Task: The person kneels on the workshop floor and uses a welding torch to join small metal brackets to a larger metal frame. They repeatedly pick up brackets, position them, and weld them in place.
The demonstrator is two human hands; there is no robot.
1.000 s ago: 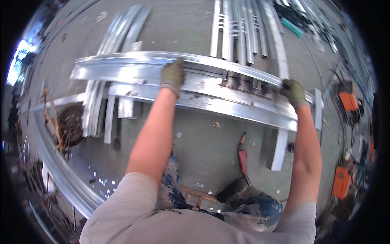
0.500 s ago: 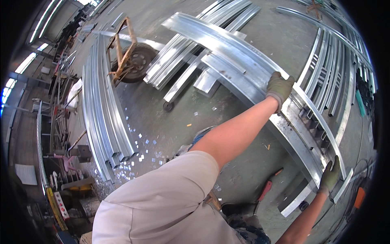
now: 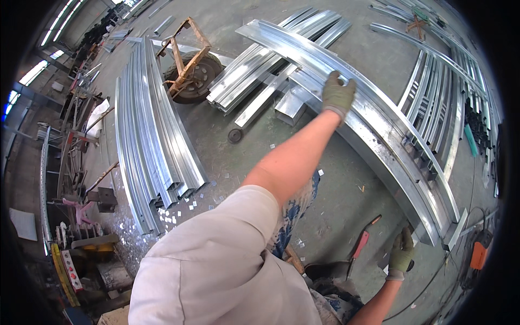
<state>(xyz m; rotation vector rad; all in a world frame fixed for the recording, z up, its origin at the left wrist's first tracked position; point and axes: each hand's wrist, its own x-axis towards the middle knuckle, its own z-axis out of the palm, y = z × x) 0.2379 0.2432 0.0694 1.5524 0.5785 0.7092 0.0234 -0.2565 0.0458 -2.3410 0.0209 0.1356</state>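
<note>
My left hand (image 3: 339, 95), in an olive work glove, rests on long galvanized steel channels that run from the far middle to the near right. Its fingers are apart over the metal; the palm side is hidden. Beneath it, a long upper channel (image 3: 292, 46) lies along a wider metal beam (image 3: 374, 142). My right hand (image 3: 401, 252), gloved alike, is below the near right end of the beam. Its fingers stretch upward, and nothing shows in them. A short metal piece (image 3: 456, 230) juts out at that near end.
More steel channels (image 3: 149, 119) lie stacked at left, others (image 3: 244, 76) crosswise at the far middle. A rusty frame (image 3: 181, 62) with a tyre stands between them. A red-handled tool (image 3: 360, 245) lies near my right hand. Metal scraps (image 3: 170, 216) litter the floor; an orange-and-black device (image 3: 479, 254) is at right.
My left hand has shifted left along the metal, away from the upper channel's far edge. My right hand has come off the near right end, moving left and down. The view has shifted slightly.
</note>
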